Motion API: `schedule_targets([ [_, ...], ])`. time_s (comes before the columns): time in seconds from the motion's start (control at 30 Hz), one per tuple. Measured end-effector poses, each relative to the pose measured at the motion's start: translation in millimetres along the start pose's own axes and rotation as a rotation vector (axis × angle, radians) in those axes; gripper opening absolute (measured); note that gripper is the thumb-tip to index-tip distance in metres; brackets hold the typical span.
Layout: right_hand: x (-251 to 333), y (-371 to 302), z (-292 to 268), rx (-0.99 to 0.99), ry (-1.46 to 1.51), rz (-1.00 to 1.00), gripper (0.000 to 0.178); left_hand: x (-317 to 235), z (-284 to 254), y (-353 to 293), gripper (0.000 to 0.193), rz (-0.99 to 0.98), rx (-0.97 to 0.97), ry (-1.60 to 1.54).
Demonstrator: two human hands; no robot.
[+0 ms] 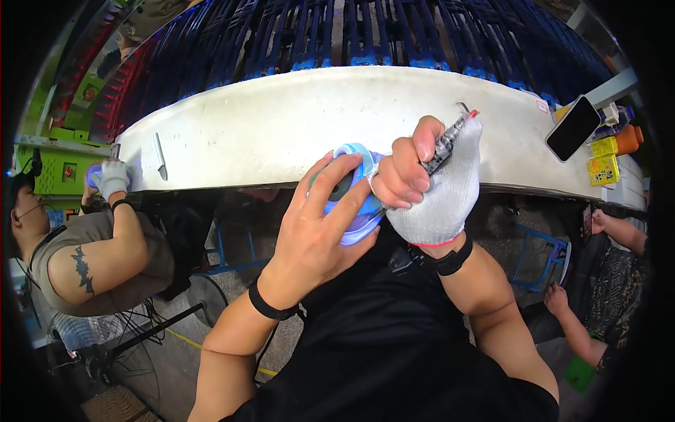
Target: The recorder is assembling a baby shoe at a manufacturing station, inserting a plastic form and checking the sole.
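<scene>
Long white workbench (281, 126) arcs across frame, 9 to 3 o'clock, surface scuffed w/ grey smudges. Behind it, 12 o'clock, blue racks (394, 35) in rows; red racks (105, 70) toward 10. Green machine housing (56, 165) at 9. On bench end, 2–3 o'clock: dark phone (573, 128) propped up, yellow boxes (603, 160), orange container (628, 138). Below bench, grey concrete floor (232, 295) w/ a yellow line; floor fan (105, 352) at 7–8. Blue metal stool frame (538, 257) at 4. Light is even, bright overhead.
</scene>
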State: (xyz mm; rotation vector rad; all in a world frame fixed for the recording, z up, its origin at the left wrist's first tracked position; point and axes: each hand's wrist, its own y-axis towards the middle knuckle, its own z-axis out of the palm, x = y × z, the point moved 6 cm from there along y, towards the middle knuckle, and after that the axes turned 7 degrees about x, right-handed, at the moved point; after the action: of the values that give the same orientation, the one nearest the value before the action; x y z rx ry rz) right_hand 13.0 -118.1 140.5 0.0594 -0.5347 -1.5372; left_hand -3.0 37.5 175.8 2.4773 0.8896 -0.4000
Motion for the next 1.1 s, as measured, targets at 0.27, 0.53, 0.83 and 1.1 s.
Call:
schedule_targets([
  [0.27,-5,3,-1,0.257,0.194,0.098,0.066,6,-1,1,0.068,0.002,0.064,-0.064],
  [0.53,-3,-8,1,0.181,0.144,-0.086,0.069,3,-5,9,0.066,-0.006,0.072,-0.073],
  [0.83,-4,-7,0,0.194,0.219,-0.018,0.069,3,-2,8,0.067,0.063,0.05,-0.046],
  [1.1,3,-9,-7,-0.053,0.297,-0.103,0.07,-7,-2,12,0.058,0.06,-0.013,0.042],
])
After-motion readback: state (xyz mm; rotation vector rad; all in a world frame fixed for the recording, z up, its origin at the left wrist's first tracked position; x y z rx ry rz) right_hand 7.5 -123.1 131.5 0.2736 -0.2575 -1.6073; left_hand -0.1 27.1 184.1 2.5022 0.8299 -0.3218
